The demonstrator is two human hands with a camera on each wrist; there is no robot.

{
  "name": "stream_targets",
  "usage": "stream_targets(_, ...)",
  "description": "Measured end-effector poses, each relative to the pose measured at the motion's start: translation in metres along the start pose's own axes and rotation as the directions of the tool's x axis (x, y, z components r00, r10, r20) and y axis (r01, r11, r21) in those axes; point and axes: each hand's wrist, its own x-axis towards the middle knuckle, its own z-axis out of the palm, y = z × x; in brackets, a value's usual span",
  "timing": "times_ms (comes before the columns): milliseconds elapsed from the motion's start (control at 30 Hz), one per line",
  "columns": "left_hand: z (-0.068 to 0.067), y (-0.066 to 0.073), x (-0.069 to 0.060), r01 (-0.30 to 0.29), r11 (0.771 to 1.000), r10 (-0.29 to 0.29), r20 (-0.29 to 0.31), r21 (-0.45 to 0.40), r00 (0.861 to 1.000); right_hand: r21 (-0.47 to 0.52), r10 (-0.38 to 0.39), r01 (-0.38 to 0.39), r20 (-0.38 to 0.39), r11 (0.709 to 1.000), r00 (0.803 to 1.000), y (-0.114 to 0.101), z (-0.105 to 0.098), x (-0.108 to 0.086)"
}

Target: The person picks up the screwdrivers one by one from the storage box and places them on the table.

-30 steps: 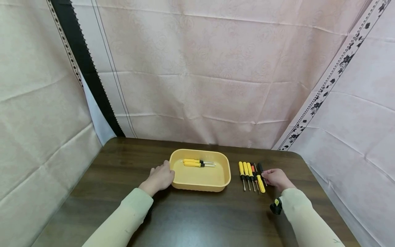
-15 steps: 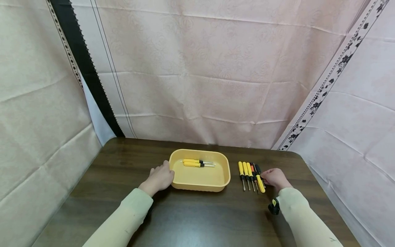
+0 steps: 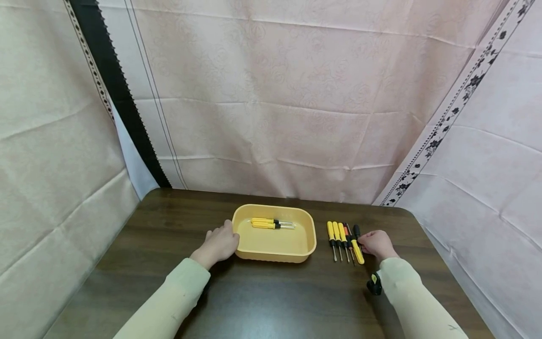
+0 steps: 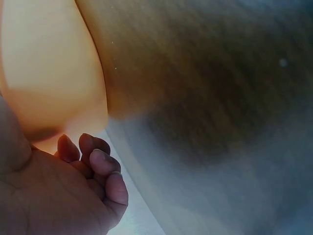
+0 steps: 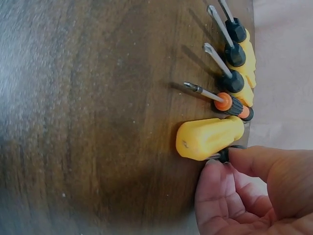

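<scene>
My left hand (image 3: 218, 243) grips the left end of a yellow plastic tray (image 3: 271, 256); its curled fingers (image 4: 105, 164) lie against the tray's wall in the left wrist view. Two yellow-handled screwdrivers (image 3: 266, 225) lie side by side in the tray. To the right, my right hand (image 3: 377, 245) pinches a black-handled screwdriver (image 3: 356, 230) between thumb and fingers. Right beside it lies a yellow screwdriver (image 5: 209, 139), its handle toward me. An orange-and-black screwdriver (image 5: 232, 104) comes next to that, then several yellow-and-black screwdrivers (image 3: 336, 230) in a row.
The dark wooden table (image 3: 271, 301) has rounded far corners. Pale cloth (image 3: 271, 94) hangs behind it and at both sides. A small black-and-yellow device (image 3: 374, 284) sits at my right wrist.
My right hand has shifted very slightly left, and the black-handled screwdriver has tilted a little in its pinch. The left hand and the tray have stayed practically in place.
</scene>
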Motion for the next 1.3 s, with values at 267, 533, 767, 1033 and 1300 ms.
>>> stream_targets(267,0.001,-0.001,0.001,0.001,1.000,-0.001,-0.001,0.009,1.000,0.025,0.012,-0.013,0.013,1.000,1.000,0.002,0.000,0.001)
stream_targets(533,0.000,0.000,0.000,-0.005,1.000,0.005,-0.007,0.009,1.000,0.011,0.004,-0.005,0.020,1.000,1.000,-0.001,-0.002,-0.002)
stream_targets(767,0.001,-0.001,0.000,0.001,1.000,-0.001,-0.003,0.017,1.000,0.017,-0.012,0.011,0.024,1.000,1.000,-0.001,-0.001,-0.003)
stream_targets(1033,0.001,0.000,0.001,0.001,1.000,-0.001,0.008,0.011,1.000,-0.051,-0.099,0.096,-0.054,0.994,0.994,-0.015,-0.003,-0.014)
stream_targets(1300,0.002,0.000,0.001,0.008,1.000,-0.009,0.003,0.015,1.000,0.167,-0.195,0.187,0.036,0.968,0.980,-0.053,0.006,-0.026)
